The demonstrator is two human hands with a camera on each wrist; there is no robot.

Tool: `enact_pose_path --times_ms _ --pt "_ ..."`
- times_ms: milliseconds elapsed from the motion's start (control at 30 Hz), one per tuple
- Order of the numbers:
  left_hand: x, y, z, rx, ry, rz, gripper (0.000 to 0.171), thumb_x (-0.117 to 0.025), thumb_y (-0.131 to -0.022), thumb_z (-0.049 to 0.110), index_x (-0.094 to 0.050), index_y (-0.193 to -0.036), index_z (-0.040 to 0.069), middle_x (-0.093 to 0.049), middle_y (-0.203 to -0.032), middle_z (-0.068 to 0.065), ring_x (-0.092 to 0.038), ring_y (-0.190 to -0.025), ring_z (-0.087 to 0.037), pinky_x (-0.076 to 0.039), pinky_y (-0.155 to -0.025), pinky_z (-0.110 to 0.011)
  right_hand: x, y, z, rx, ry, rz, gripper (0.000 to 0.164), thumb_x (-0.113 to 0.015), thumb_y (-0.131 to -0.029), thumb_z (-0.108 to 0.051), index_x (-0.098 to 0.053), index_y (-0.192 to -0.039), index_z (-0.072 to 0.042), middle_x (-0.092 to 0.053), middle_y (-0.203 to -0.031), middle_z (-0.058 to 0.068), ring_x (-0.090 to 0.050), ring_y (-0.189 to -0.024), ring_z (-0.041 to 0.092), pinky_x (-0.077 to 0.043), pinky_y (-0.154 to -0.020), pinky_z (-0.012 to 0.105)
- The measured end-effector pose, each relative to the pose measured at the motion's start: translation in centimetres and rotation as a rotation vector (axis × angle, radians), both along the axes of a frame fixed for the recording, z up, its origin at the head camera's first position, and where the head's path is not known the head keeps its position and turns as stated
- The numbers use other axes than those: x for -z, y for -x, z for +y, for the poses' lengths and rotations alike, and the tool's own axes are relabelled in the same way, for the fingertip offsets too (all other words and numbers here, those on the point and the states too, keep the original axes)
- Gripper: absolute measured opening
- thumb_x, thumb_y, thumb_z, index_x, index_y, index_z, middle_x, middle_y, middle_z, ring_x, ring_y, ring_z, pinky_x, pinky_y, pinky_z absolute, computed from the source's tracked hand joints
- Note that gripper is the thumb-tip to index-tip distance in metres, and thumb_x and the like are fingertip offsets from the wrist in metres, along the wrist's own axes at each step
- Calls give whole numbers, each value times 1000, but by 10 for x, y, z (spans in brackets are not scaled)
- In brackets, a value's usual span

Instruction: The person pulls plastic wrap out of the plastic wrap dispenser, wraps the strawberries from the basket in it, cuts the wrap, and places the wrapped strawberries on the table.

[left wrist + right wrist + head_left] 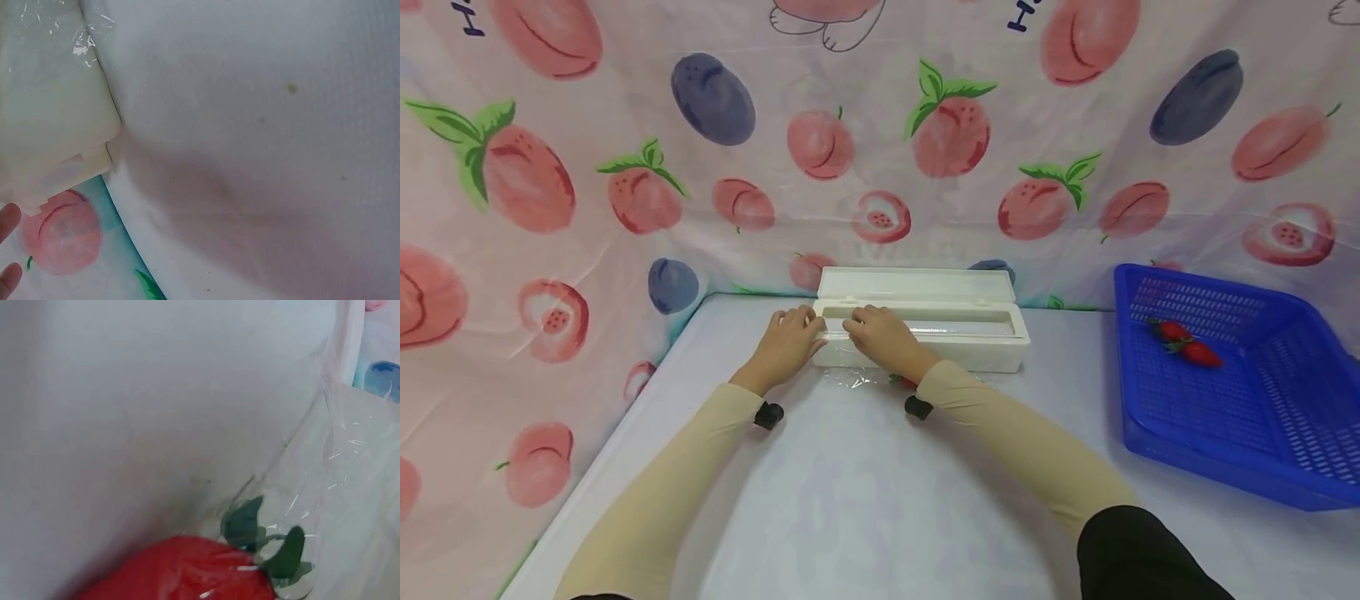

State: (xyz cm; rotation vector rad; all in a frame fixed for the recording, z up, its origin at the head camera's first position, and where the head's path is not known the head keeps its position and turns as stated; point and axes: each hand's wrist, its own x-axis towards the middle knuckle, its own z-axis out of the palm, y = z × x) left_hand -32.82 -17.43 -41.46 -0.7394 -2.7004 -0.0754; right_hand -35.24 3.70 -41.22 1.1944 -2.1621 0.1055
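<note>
White box (958, 356) holds clear film (958, 327); blue basket (1217, 464) holds two strawberries (1201, 353).

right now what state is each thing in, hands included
White rectangular box: open, upright
Pale hinged lid: raised, tilted back
Clear crinkled plastic film: drawn out over the box's front
Red, green-leaved strawberry before the box: partly hidden
Blue perforated plastic basket: upright, holding two red strawberries
Left hand: fingers bent at the box, grip unclear
Right hand: fingers bent at the box, grip unclear
</note>
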Motion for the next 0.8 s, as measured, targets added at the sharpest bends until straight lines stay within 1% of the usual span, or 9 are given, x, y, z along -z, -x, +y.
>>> enact_pose_path --times_ms 233,433,633,800 --pt "0 -1 1 2 -17 -16 21 -52 -96 29 -53 -106 10 -50 -112 -13 -52 -103 -31 -35 -99 -50 2 1 18 19 36 -13 7 -61 -78 -5 -55 -80 -8 -56 -75 4 -54 -66 20 -42 -54 30" --pt "0 -1 1 8 -32 -11 21 -52 -96 28 -53 -106 10 -50 -112 -13 -52 -102 -31 -35 -97 -51 4 3 35 24 40 -30 5 -57 -77 -3 -54 -77 -8 -53 -72 4 -52 -64 20 -39 -53 29" --pt "1 -2 2 2 -31 -15 21 -52 -96 27 -52 -106 9 -50 -112 -14 -52 -100 -32 -36 -97 -51 4 -1 56 37 67 -49 6 -59 -76 -4 -54 -76 -7 -53 -70 5 -50 -61 19 -40 -53 30" --pt "1 -3 3 -1 -48 -10 20 -53 -95 27 -52 -104 9 -50 -111 -14 -52 -100 -32 -35 -97 -51 3 -3 69 44 50 -57 5 -60 -78 -5 -56 -79 -7 -55 -73 5 -52 -63 19 -41 -54 30"
